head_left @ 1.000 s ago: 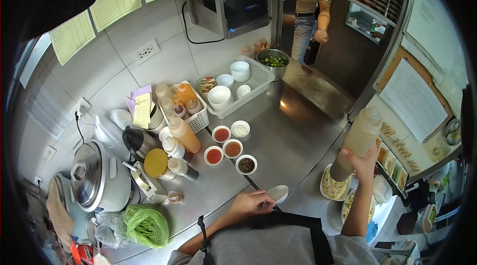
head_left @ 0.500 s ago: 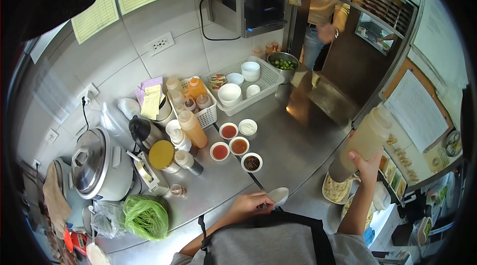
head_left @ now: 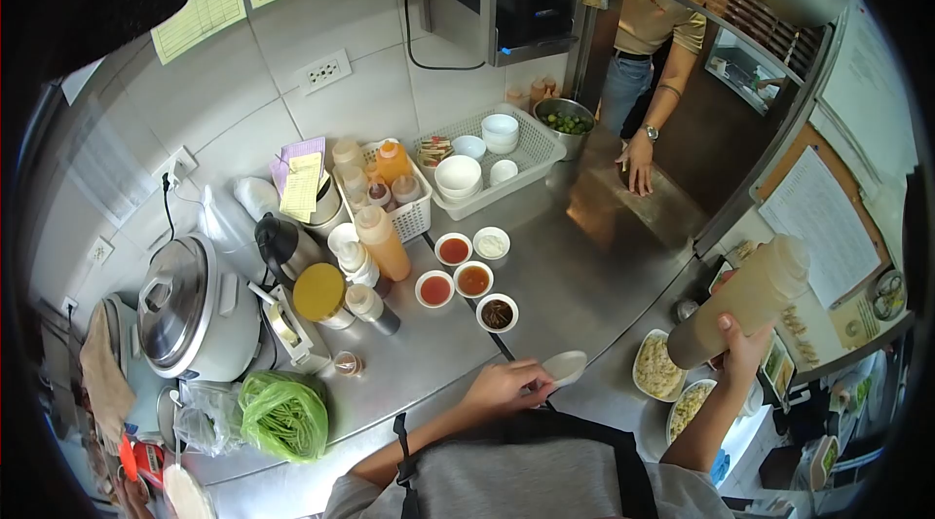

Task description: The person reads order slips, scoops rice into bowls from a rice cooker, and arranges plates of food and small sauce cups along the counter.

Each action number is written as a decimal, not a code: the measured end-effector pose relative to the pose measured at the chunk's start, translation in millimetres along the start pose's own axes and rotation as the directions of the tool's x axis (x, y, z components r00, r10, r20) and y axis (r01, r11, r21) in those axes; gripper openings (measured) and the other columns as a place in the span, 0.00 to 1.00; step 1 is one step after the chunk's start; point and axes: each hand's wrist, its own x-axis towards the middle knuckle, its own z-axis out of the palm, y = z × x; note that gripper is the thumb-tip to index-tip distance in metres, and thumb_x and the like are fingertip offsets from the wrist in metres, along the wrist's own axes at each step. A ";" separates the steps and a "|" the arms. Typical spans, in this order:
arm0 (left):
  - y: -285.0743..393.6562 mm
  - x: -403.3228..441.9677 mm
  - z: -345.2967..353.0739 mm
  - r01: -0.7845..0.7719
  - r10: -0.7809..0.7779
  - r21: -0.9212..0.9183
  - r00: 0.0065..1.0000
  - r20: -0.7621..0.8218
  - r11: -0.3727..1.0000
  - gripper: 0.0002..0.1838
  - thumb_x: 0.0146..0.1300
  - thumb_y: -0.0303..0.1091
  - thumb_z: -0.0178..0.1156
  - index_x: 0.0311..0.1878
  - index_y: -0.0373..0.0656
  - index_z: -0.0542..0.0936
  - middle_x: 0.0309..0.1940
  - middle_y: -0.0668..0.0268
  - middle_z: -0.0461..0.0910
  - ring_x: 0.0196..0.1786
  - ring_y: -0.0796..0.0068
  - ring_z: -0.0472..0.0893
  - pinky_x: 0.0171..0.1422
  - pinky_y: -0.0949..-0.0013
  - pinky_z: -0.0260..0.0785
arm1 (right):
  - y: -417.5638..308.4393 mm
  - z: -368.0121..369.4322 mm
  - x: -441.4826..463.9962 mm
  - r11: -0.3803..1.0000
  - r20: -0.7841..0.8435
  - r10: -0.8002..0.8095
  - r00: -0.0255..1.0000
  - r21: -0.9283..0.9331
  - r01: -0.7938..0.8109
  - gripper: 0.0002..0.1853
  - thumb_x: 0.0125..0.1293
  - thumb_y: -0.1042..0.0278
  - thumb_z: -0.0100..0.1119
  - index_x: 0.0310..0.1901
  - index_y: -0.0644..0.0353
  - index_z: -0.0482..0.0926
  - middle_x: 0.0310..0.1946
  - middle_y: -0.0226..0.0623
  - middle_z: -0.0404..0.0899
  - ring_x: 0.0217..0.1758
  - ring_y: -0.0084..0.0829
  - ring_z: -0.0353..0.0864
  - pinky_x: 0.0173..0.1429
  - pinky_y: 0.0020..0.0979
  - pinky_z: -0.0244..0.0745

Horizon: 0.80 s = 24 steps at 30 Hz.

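Observation:
My left hand (head_left: 502,388) pinches a small white sauce bowl (head_left: 566,368) by its edge, tilted, just above the front of the steel counter. Around a large translucent squeeze bottle (head_left: 745,300) my right hand (head_left: 742,352) is closed. The bottle leans, its bottom end dark and pointing down-left, above two bowls of pale shredded food (head_left: 659,368). Ahead of my left hand sit small white bowls: one with dark sauce (head_left: 498,314), others with red sauce (head_left: 453,249), orange-brown sauce (head_left: 473,279) and a white sauce (head_left: 491,243).
A perforated tray (head_left: 541,168) holds white bowls. Beside it are a basket of squeeze bottles (head_left: 414,217) and a metal bowl of green fruit (head_left: 565,120). Left stand a rice cooker (head_left: 200,310) and a bag of green beans (head_left: 284,417). Another person's hand (head_left: 638,166) rests on the pass-through ledge.
My right hand and the bottle have moved slightly right. My left hand with the bowl has shifted a little up and right. The other person's hand has come down onto the ledge.

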 end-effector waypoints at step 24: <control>-198.3 131.1 17.2 0.082 -0.134 0.903 0.991 -0.027 0.422 0.08 0.53 0.37 0.61 0.33 0.46 0.84 0.35 0.68 0.81 0.46 0.69 0.78 0.46 0.65 0.71 | 83.3 59.4 29.7 0.862 0.490 0.348 0.799 -0.503 -0.067 0.33 0.43 0.63 0.74 0.53 0.64 0.73 0.42 0.42 0.82 0.45 0.35 0.82 0.53 0.34 0.74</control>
